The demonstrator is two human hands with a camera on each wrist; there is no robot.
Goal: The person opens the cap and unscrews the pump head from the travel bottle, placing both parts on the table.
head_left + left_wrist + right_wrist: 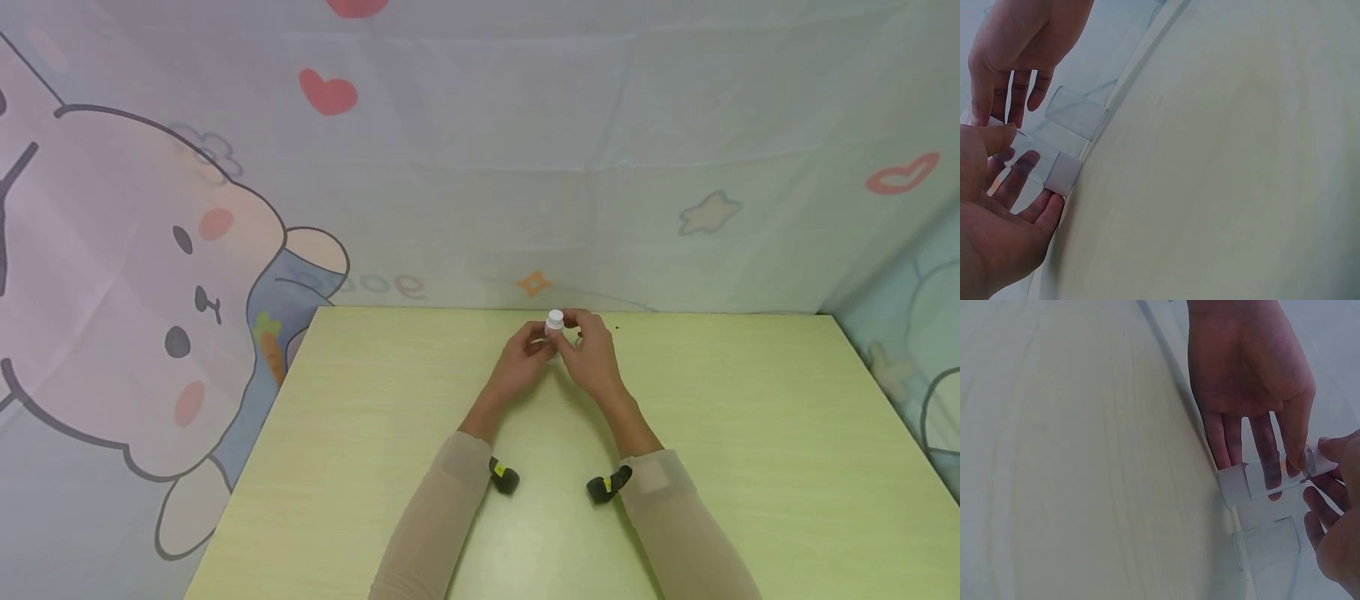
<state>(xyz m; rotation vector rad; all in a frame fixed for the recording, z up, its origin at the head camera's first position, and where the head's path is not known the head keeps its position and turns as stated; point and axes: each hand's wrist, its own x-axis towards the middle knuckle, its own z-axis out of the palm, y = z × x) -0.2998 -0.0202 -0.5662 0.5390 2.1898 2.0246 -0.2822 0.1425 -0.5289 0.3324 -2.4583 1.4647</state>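
A clear bottle with a whitish lower end (1235, 484) and a white cap (555, 319) stands upright between the hands near the table's back edge. My left hand (516, 364) holds its body from the left, and some fingers show through the clear wall. My right hand (595, 360) pinches the upper end around the neck, with the thumb in front. Just right of the bottle is an open clear glass cylinder (1077, 114), mostly hidden behind the right hand in the head view. Whether the bottle's base touches the table cannot be told.
The pale wooden table (750, 433) meets a printed cloth backdrop (480, 167) right behind the hands. A small dark speck (618, 327) lies to the right of the right hand. Black wrist cameras (504, 477) are strapped over both beige sleeves (435, 525).
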